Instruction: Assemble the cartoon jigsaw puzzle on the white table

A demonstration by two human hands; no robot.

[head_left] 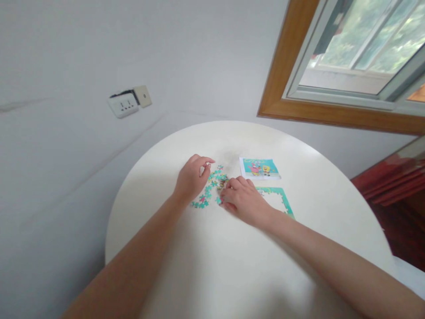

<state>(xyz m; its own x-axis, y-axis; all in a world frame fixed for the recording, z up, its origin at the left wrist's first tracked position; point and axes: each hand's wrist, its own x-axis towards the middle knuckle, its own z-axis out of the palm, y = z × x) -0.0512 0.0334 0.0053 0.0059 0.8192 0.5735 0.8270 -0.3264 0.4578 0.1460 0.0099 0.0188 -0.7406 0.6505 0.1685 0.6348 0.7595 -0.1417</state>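
Small turquoise jigsaw puzzle pieces (208,190), some with pink and yellow bits, lie in a loose pile on the round white table (206,248). At the pile's upper left hovers my left hand (191,177), its thumb and fingers curled close together; whatever they pinch, if anything, is too small to make out. My right hand (244,199) rests at the pile's right side. Its fingers are bent down around a puzzle piece, partly hidden beneath them. Under and behind my right wrist sits a turquoise puzzle frame (286,201) with a white inside, partly covered.
A picture sheet (260,168) with a pink and a yellow cartoon figure lies beyond my right hand. The table's far edge is close to the white wall, which carries a socket (123,105). A wood-framed window (338,108) is at the upper right, above red fabric (393,179).
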